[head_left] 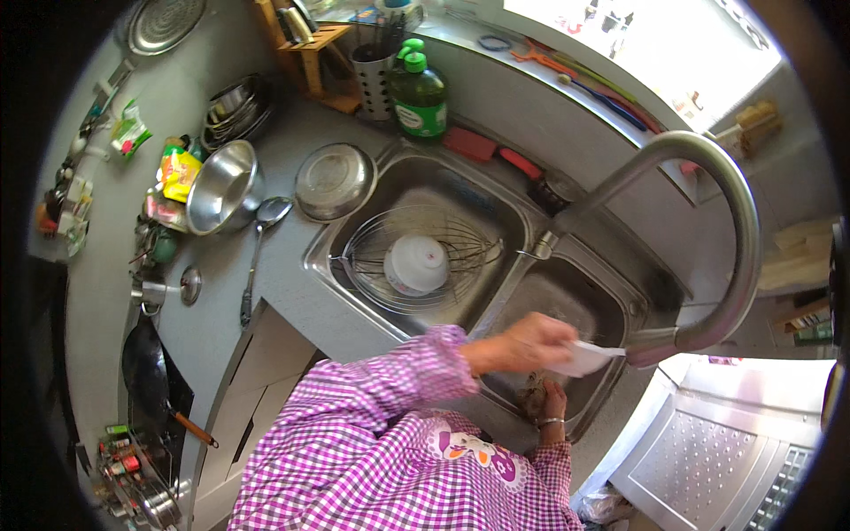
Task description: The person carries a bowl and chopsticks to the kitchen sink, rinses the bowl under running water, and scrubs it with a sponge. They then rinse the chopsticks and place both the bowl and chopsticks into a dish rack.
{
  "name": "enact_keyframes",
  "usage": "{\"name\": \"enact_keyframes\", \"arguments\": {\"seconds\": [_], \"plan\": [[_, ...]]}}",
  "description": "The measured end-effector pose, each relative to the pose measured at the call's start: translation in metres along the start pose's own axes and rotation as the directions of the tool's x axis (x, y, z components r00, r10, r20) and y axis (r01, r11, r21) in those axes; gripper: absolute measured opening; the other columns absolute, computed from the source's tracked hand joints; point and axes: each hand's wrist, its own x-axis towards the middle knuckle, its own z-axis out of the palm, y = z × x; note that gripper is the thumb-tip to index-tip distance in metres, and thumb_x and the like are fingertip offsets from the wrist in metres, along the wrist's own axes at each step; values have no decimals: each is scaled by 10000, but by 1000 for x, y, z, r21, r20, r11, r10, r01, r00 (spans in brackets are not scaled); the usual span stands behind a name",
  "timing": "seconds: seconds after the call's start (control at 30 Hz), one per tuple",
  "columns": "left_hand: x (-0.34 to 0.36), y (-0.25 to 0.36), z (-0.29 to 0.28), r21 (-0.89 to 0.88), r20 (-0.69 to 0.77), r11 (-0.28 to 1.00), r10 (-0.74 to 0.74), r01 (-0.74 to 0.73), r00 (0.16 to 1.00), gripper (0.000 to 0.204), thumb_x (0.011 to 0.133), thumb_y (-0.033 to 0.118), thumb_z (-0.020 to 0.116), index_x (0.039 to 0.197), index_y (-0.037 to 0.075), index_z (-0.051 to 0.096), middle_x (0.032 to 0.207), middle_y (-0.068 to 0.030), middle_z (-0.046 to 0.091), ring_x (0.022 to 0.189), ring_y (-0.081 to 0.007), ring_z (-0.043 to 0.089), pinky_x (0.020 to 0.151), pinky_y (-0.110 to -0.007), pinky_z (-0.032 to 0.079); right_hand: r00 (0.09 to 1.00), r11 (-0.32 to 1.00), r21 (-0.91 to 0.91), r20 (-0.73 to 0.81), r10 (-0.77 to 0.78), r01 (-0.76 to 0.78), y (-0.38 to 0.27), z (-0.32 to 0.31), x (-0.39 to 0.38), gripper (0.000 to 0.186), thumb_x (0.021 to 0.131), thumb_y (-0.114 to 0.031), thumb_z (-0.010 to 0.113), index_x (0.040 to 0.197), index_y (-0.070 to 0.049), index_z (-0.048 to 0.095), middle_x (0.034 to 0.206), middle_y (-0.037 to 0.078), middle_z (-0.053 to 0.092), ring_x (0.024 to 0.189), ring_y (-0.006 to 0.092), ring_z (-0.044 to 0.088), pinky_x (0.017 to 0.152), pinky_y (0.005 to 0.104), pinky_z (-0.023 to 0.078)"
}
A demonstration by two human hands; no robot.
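White dish point(584, 358), a small pale piece, sits pinched in the left hand point(531, 343) over the right basin of the sink point(620, 305), its free edge pointing right toward the faucet spout point(651, 354) and almost touching the outlet. Just nearer and lower in the same basin, the right hand point(551, 409) is curled around a brownish scrubbing wad point(534, 389), so both hands lie close together, the left one clearly nearer the spout. Over in the left basin, a wire rack point(416, 257) carries an upturned white bowl point(416, 264).
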Motion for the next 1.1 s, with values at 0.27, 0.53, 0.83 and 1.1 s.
{"name": "enact_keyframes", "arguments": {"seconds": [0.27, 0.53, 0.83, 1.1], "plan": [[-80, -70, -119, -633, -517, 765, -531, 118, 672, 167, 884, 167, 575, 977, 33, 608, 920, -37, 628, 865, -156, 582, 835, -310, 464, 999, 999, -52, -53, -7, 4, 9, -1, 2, 285, 849, -227, 596, 950, 39, 615, 872, 76, 631, 784, 175, 595, 693, 289, 468], [-106, -182, -185, -690, -616, 721, -629, 60, 474, 326, 891, 221, 547, 1110, -20, 536, 1049, -117, 588, 970, -238, 564, 877, -385, 450, 980, 977, -142, -101, -171, 156, -53, 46, -11, 241, 838, -186, 601, 967, 17, 619, 880, 66, 633, 777, 158, 585, 704, 288, 462], [-106, -234, -214, -585, -635, 752, -657, 303, 406, 228, 849, 214, 574, 957, 15, 598, 911, -157, 642, 868, -295, 616, 755, -401, 470, 919, 904, -196, -34, -394, 380, -105, 68, -18, 213, 840, -131, 601, 988, 21, 603, 889, 28, 602, 804, 117, 550, 727, 249, 446], [-94, -159, -210, 349, -898, 493, -69, 797, 435, 252, 769, 228, 623, 924, 33, 589, 851, -235, 623, 780, -414, 595, 733, -473, 460, 965, 967, 11, 61, -257, 256, -77, 54, -17, 197, 853, -85, 559, 1013, 27, 589, 917, 46, 619, 816, 149, 576, 737, 271, 463]]}}
